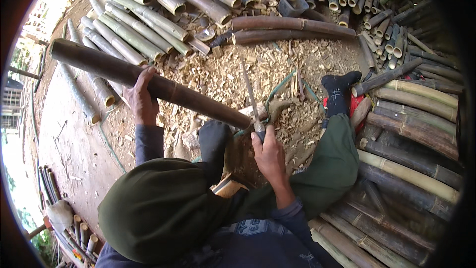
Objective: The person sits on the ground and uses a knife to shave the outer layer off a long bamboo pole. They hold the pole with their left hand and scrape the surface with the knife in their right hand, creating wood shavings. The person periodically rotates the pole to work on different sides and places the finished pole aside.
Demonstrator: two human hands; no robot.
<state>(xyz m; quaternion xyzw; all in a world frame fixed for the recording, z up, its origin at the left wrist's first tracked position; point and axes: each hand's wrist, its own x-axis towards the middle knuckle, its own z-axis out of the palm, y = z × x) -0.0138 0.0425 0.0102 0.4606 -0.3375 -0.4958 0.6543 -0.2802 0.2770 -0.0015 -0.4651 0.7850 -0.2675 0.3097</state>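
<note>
My left hand (142, 98) is closed around a thick, dark brown bamboo pole (198, 103), gripping it near the middle. The pole slants from the upper left down to its near end, close to my right hand. In my right hand (270, 158) is a long, thin-bladed knife (251, 92), held by its dark handle with the blade pointing away from me. The handle and lower blade are right beside the pole's near end; whether they touch it I cannot tell. My fingers hide part of the handle.
Pale wood chips (223, 77) cover the ground between my legs, with a green cord (277, 87) across them. Cut bamboo lengths (144, 30) lie at the far left. Two brown bamboo pieces (292, 24) lie ahead. More bamboo (406, 156) is stacked close on the right.
</note>
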